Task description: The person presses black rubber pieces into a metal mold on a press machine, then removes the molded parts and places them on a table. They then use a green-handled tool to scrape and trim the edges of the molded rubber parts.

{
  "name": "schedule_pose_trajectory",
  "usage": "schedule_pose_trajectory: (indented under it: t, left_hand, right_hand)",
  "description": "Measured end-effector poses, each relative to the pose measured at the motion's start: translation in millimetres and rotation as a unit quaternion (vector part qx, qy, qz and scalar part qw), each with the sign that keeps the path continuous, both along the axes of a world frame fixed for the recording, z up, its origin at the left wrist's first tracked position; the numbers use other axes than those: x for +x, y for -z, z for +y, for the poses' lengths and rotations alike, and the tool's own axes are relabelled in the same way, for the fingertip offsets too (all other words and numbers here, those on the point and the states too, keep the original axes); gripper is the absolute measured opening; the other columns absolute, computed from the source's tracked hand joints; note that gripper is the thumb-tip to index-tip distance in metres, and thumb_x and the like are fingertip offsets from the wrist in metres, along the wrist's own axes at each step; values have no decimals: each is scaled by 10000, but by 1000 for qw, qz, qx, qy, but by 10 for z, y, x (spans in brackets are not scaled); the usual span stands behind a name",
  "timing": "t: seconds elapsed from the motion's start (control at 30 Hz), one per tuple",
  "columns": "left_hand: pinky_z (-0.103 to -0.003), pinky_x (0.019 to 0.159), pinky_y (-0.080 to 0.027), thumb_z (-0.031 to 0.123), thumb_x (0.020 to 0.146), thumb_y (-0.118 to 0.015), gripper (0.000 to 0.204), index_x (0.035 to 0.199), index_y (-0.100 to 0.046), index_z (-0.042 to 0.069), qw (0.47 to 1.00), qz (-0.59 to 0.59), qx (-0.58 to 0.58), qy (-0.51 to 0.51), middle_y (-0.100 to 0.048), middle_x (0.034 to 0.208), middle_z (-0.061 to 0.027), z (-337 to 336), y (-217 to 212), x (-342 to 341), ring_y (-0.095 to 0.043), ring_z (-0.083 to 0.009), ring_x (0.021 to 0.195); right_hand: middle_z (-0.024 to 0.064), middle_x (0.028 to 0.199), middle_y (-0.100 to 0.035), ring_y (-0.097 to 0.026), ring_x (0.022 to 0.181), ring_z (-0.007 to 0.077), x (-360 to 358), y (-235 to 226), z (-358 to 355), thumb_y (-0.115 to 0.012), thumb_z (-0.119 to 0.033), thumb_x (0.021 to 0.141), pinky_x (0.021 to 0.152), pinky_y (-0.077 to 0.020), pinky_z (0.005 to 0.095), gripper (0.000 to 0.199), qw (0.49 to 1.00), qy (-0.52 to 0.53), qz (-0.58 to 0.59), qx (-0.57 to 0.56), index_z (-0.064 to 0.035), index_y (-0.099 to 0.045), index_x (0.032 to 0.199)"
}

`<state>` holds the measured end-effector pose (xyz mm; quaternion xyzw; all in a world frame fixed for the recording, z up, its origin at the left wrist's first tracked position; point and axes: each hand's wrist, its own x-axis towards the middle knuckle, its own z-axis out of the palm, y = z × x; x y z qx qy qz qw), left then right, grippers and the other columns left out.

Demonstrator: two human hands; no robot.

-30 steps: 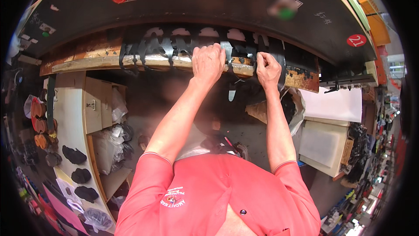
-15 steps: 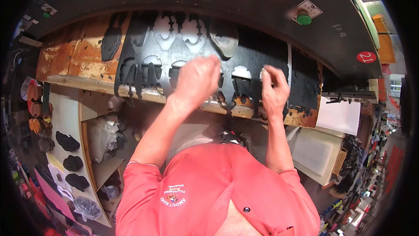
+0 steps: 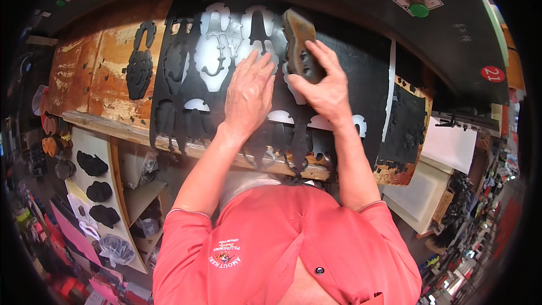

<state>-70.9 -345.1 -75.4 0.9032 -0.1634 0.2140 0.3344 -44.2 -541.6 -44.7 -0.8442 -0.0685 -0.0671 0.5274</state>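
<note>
left hand (image 3: 247, 97) flat, pressing black cut-out sheet (image 3: 186, 73) on desk (image 3: 107, 68) | right hand (image 3: 323, 88) gripping cutting die (image 3: 299, 45) | risk: die may slip on the sheet's near edge, nicking fingers

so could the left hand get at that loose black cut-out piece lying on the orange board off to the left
Probably yes. The left hand rests flat on the black cut-out sheet, and the loose black cut piece lies on the worn orange board beside that sheet, with nothing between them.
</note>
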Motion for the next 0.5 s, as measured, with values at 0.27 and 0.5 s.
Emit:
schedule_pose_trajectory:
  t: [0.27,0.5]
  left_hand:
    - [-468,1013,-541,-55,896,-726,322,1215,-700,-21,994,-19,-105,-11,-719,1291,-196,-135,-193,-47,-660,-413,1211]
    - [-436,965,-542,88,967,-707,500,1409,-588,-111,949,266,-169,-23,-711,1244,-290,-394,-288,-18,-688,-365,1081]
  right_hand:
    - [155,1544,-533,-535,1407,246,-4,114,-195,-888,-59,777,1177,-417,344,750,954,-28,105,281,78,-592,1452]
    - [160,1412,-627,-611,1275,198,-20,53,-338,-818,-19,832,1090,-471,307,741,910,-40,125,394,95,-525,1502]
